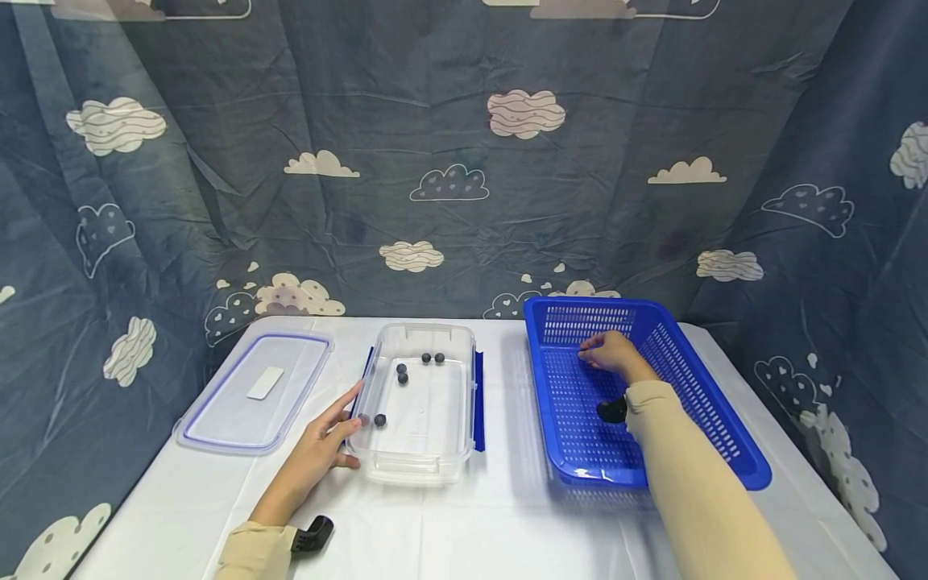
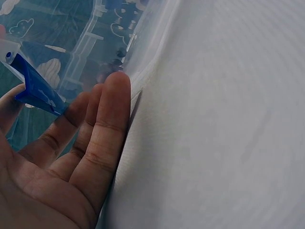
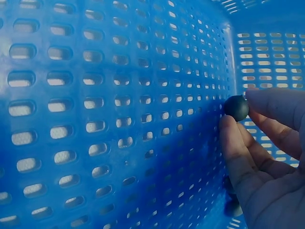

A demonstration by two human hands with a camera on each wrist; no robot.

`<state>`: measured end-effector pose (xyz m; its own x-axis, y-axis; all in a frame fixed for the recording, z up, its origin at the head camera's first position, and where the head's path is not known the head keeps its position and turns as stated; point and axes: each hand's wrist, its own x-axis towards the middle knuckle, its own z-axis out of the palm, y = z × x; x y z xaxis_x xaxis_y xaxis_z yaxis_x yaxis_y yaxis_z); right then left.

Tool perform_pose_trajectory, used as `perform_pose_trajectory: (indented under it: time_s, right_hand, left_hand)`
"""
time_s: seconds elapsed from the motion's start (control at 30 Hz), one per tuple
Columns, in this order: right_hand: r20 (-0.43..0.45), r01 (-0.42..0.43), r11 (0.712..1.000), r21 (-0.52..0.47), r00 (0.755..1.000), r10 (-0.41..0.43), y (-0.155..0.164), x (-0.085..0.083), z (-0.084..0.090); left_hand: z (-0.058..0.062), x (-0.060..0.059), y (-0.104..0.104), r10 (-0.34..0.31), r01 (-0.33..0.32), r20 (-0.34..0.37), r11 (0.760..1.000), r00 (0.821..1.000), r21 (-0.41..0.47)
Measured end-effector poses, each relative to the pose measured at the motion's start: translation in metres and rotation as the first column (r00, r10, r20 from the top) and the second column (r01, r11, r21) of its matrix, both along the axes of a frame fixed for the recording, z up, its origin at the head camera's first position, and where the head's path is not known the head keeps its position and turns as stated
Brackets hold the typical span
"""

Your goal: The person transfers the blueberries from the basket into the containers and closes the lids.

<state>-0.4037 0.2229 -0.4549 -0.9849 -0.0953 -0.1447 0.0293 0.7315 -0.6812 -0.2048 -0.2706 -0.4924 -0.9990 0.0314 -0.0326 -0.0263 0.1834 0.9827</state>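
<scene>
Fingertips of the right hand (image 1: 612, 353) are seen in the head view deep in a blue basket (image 1: 725, 435), closed in a pinch; what is pinched is too small to be made out here. The left hand (image 1: 319, 447) is laid open, fingers straight, against the near left side of a clear box (image 1: 420, 467), where several dark balls (image 1: 402, 374) lie loose. A lid (image 1: 250, 395) lies just beyond the left hand.

In the left wrist view, straight fingers (image 2: 112, 129) are pressed to the box wall (image 2: 152, 47) on a white table (image 2: 228, 133).

In the right wrist view, a small dark ball (image 3: 236, 108) is pinched between thumb and fingertip above the perforated basket floor (image 3: 105, 119). It is judged light, hard, smooth and apt to roll, so a fingertip pinch across its middle suits it.
</scene>
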Motion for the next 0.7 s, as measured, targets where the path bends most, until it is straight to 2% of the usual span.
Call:
perform_pose_trajectory:
  time_s: [0.53, 0.7]
  right_hand:
    - [-0.015, -0.016, 0.996, 0.089, 1.000, 0.018, -0.0005, -0.0016, -0.0014]
    - [-0.014, -0.033, 0.997, 0.071, 0.999, 0.034, -0.0010, -0.0029, -0.0002]
  left_hand:
    - [0.0002, 0.0005, 0.0005, -0.003, 0.003, 0.000, 1.000, 1.000, 0.007]
    - [0.0002, 0.0005, 0.0004, -0.003, 0.003, -0.001, 1.000, 1.000, 0.008]
